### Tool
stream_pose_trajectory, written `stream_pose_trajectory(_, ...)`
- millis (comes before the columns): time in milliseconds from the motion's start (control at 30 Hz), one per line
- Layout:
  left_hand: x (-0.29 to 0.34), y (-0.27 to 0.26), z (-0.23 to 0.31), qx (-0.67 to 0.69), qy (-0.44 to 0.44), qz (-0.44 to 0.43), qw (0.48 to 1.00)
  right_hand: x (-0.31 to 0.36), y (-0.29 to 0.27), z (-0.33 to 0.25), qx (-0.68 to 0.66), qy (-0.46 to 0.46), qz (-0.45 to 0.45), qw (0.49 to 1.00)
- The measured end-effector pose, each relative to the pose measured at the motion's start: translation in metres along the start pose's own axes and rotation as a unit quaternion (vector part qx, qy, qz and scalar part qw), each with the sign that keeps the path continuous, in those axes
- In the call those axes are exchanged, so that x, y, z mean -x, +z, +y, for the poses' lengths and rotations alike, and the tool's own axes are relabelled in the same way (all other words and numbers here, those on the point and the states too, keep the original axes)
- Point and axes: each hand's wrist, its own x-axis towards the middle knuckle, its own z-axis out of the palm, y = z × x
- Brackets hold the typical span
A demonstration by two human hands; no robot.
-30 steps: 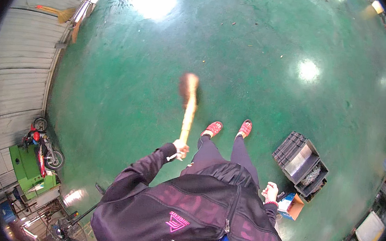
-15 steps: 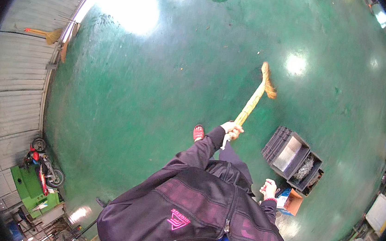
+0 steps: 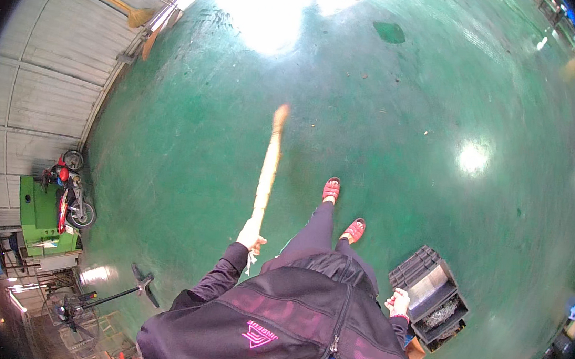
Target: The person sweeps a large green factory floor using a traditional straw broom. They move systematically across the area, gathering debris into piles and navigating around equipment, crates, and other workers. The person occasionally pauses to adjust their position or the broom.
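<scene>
My left hand is wrapped around the handle end of a straw broom, whose pale yellow handle points away from me. Blurred by motion, the broom's tan head lies over the green floor, ahead and to the left of my feet. A white cord hangs beneath the gripping fingers. My right hand hangs low by my right side with its fingers curled in, and I see nothing in it. It overlaps the near edge of a dark grey plastic crate in the picture.
Shiny metal bits fill part of the crate group; a cardboard box shows beside my right arm. A red motorbike and green cabinet stand along the left wall. Another broom hangs there. A bicycle stands at lower left.
The broom has swung from the right across to the left with my left hand. My body has turned and stepped, so both red sandals now show. The right hand stays low.
</scene>
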Motion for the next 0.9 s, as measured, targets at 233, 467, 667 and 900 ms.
stream_pose_trajectory(233,-0.187,-0.106,0.056,0.436,0.002,-0.138,0.889,0.003,0.061,-0.062,0.041,-0.047,-0.025,0.998)
stream_pose_trajectory(467,-0.297,-0.031,0.088,0.214,-0.131,-0.224,0.942,0.024,0.121,-0.137,0.102,-0.064,-0.035,0.992)
stream_pose_trajectory(667,-0.221,0.124,0.134,-0.349,0.044,-0.1,0.931,0.026,0.188,-0.17,0.073,-0.076,-0.062,0.992)
stream_pose_trajectory(900,-0.2,0.189,0.233,-0.051,-0.054,-0.462,0.884,0.018,0.232,-0.181,0.198,-0.109,-0.115,0.967)
